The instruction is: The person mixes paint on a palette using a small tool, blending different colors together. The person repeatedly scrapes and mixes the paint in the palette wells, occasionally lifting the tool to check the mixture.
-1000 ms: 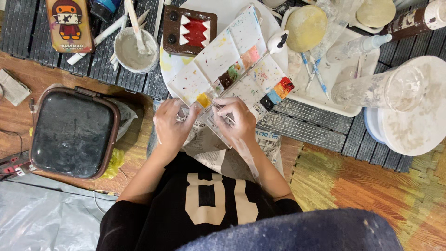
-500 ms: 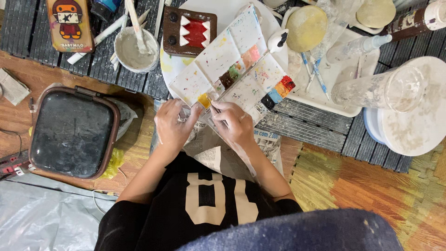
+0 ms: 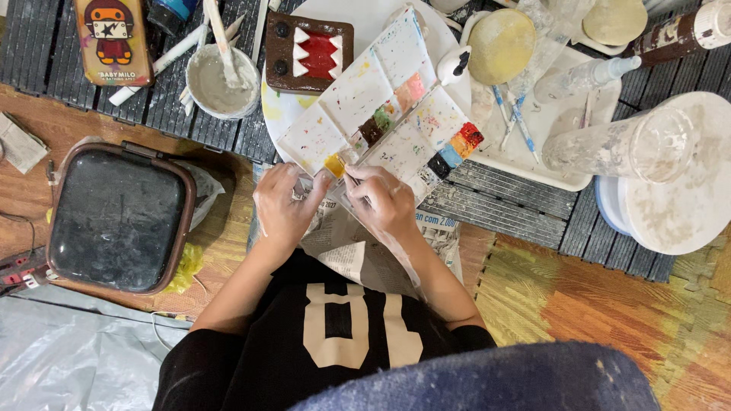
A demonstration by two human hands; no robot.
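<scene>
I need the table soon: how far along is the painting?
Done: the brown monster-face piece looks fully coloured. In hand: left hand steadies a small object I can't identify; right hand holds a brush at the paint palette. Left: cannot tell.

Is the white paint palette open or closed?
Open: the white paint palette lies spread flat, both halves showing their wells and paint blobs, above the left hand.

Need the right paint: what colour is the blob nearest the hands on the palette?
Yellow-orange. The paint blob sits at the palette's near corner, clearest in the head view.
</scene>
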